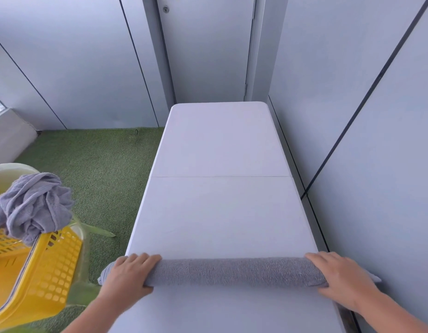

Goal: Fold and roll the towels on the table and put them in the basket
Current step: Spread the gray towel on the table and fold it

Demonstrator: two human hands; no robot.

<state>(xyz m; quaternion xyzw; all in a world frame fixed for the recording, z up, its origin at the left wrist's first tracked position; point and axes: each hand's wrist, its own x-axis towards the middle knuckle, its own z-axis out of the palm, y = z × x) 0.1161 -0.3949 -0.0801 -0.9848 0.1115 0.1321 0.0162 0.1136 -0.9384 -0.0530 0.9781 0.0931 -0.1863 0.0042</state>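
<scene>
Now | towel roll (234,271) lies crosswise at the table's (220,212) near edge, long axis left to right | grip: left hand (130,272) and right hand (338,275) each curl over one end | basket (57,267) stands off to the left, so the left hand is nearer.

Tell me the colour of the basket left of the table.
Yellow basket, with a grid of holes; clearest in the head view.

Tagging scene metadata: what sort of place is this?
Likely a small enclosed balcony or utility nook used for laundry: green artificial-turf floor, plain grey panel walls with a closed grey door, and a white folding plastic table carrying a rolled grey terry towel.
</scene>
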